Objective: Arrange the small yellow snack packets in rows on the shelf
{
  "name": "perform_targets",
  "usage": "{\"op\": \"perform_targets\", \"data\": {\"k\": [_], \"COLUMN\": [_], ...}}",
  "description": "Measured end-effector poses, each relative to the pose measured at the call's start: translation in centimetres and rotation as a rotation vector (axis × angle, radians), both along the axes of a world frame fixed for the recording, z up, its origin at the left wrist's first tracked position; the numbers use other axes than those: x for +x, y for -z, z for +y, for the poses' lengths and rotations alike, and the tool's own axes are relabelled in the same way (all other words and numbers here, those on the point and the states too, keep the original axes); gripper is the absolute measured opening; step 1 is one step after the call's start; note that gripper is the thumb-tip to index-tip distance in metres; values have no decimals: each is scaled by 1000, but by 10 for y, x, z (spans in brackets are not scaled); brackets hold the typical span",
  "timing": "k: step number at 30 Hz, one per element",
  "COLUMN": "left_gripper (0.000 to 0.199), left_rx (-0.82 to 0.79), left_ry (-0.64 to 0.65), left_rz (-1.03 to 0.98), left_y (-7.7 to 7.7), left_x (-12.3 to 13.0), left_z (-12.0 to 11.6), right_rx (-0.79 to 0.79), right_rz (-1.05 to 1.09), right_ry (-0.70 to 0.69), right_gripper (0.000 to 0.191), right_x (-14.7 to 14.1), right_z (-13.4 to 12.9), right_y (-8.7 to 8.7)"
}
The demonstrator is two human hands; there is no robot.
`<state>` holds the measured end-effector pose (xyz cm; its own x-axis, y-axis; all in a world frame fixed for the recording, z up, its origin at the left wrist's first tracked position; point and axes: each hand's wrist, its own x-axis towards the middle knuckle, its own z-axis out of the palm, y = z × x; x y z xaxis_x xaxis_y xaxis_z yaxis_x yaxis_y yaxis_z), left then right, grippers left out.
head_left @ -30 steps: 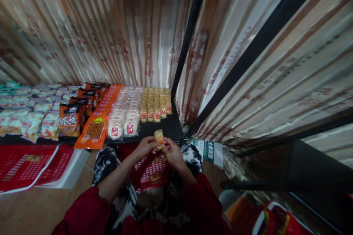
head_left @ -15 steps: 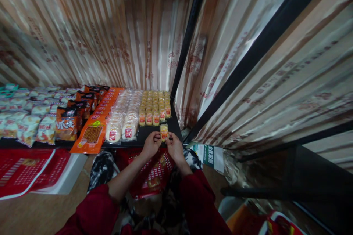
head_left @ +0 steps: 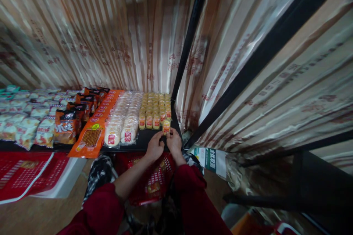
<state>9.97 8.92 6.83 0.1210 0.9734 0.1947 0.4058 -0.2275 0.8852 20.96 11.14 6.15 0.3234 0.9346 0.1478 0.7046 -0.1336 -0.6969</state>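
A small yellow packet with a red label (head_left: 166, 126) stands at the near right of the rows of yellow packets (head_left: 152, 107) on the black shelf (head_left: 143, 140). The fingers of my right hand (head_left: 174, 141) are pinched at its lower edge. Just left of it, my left hand (head_left: 156, 147) has thumb and forefinger apart, with nothing between them. White round packets (head_left: 129, 126) lie in two rows to the left of the yellow ones.
Left along the shelf are an orange bag (head_left: 92, 136), dark orange packets (head_left: 65, 126) and white packets (head_left: 27, 128). Red baskets (head_left: 154, 180) sit below the shelf edge. A black post (head_left: 190, 40) rises at the shelf's right corner.
The yellow packet has moved forward and slightly right, up against the front of the rows. My left hand has come off it; my right hand has followed it forward.
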Motion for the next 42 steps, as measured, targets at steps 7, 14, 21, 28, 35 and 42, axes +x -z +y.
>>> {"op": "perform_targets", "data": {"k": [7, 14, 21, 28, 35, 42], "left_gripper": [55, 58, 58, 60, 60, 59], "left_rx": [53, 36, 11, 7, 19, -17], "left_ry": [23, 16, 11, 21, 6, -17], "left_rz": [246, 296, 329, 312, 290, 215], "left_y": [-5, -8, -2, 1, -3, -4], "left_x": [0, -2, -2, -2, -2, -3], "left_z": [3, 5, 7, 6, 8, 11], "right_rx": [23, 34, 41, 60, 153, 116], "right_rz": [19, -22, -63, 47, 92, 1], "right_ry": [-5, 14, 13, -6, 22, -4], "right_gripper": [30, 29, 26, 34, 35, 31], "right_x": [-2, -4, -4, -7, -12, -14], "right_z": [16, 26, 32, 34, 28, 29], "right_y": [0, -1, -3, -3, 3, 2]}}
